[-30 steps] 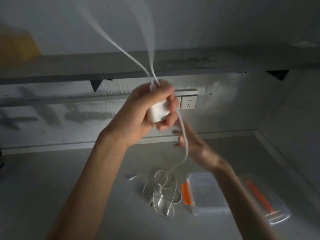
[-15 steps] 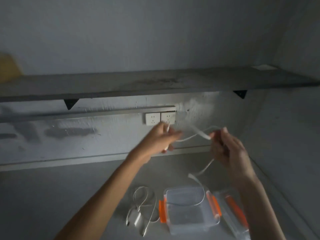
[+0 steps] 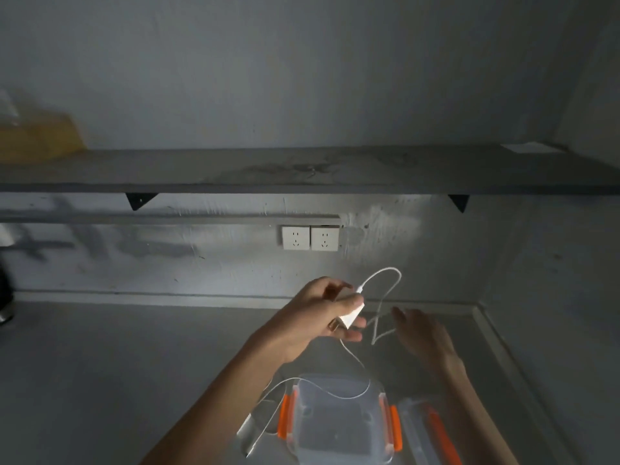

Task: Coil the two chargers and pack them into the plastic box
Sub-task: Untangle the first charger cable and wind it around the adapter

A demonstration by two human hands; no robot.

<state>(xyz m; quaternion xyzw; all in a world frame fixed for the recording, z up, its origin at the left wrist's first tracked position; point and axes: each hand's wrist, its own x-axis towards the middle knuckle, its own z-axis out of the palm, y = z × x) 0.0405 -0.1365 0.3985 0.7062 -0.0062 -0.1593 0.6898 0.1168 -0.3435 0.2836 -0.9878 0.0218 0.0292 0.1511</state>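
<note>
Right hand now loose beside cable

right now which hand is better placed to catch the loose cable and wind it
Right. The left hand grips the charger brick, so it is busy. The right hand is open, its fingers beside the dangling cable loop, so it can likely catch and wind it.

Dim, grey, low contrast. Brightest patch on wall just below the shelf, right of centre. Murky shadow below the shelf's left end. Near-white highlight on charger in left hand. Motion smear on right hand. Wide-angle bowing along shelf edge. Blur on yellow object above shelf's left end.
</note>
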